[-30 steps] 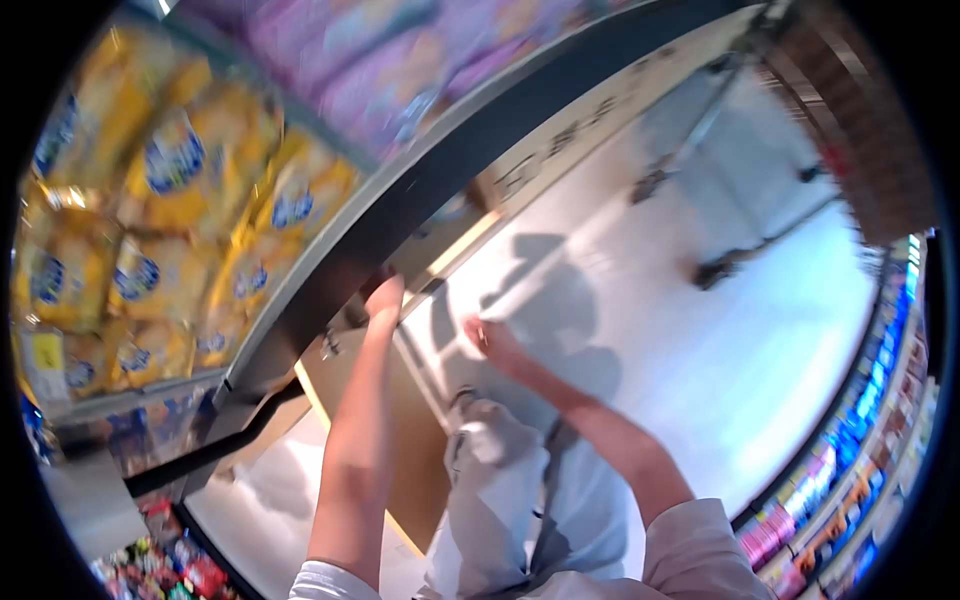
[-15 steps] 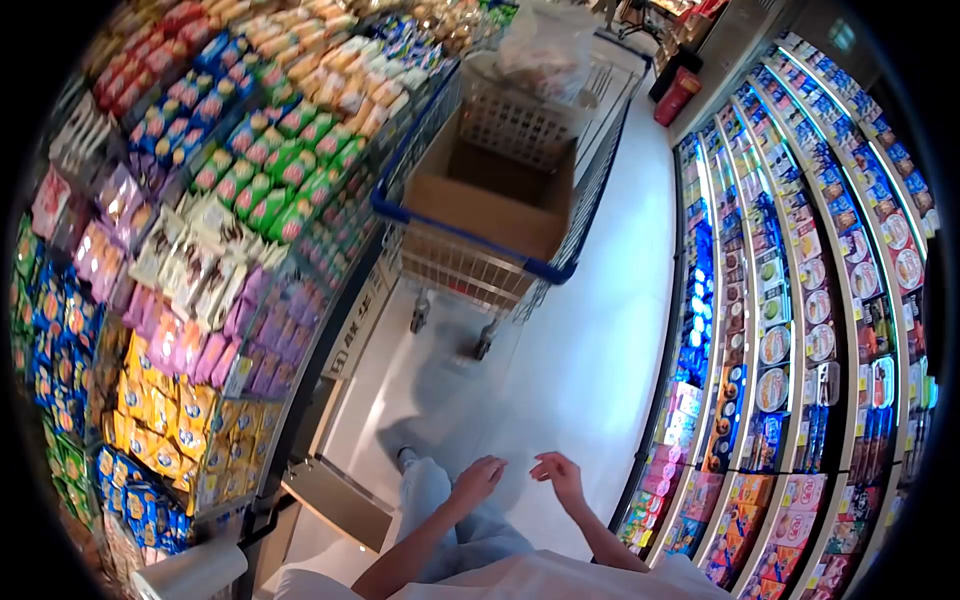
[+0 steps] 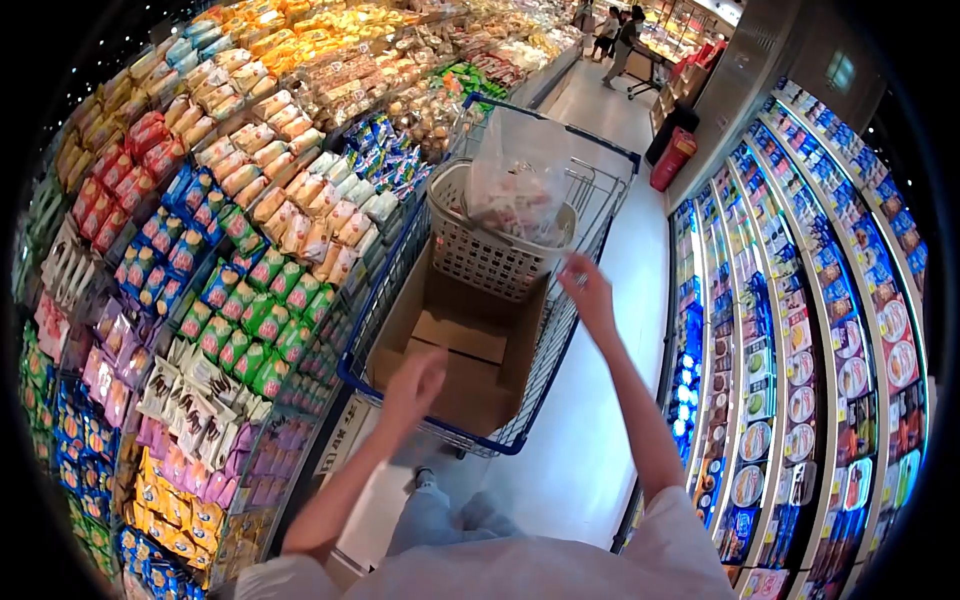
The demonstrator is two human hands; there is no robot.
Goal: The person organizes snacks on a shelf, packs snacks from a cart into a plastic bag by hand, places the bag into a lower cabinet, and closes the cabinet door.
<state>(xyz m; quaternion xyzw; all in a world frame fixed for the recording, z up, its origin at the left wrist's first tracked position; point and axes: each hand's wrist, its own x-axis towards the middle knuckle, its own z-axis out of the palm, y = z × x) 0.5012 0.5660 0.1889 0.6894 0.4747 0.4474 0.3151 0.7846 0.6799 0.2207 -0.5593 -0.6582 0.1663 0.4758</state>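
A blue-rimmed shopping cart stands in front of me, holding an open cardboard box and a pale perforated basket. Resting in the basket is a clear plastic bag of small wrapped items. My left hand hovers over the near left part of the box, blurred, with its fingers bent and nothing visible in it. Up by the cart's right side, close to the basket, is my right hand. Its fingers are loosely bent and apart, with nothing seen in them.
Packaged snacks fill a sloped display along the left. Shelves of boxed and tubbed goods line the right. Beyond the cart, a red fire extinguisher stands by the wall, and a person is farther down the aisle.
Both hands have risen from near my body and reached forward over the cart, the right one farther. The cart appears closer, and the view has tilted up to show more of the aisle.
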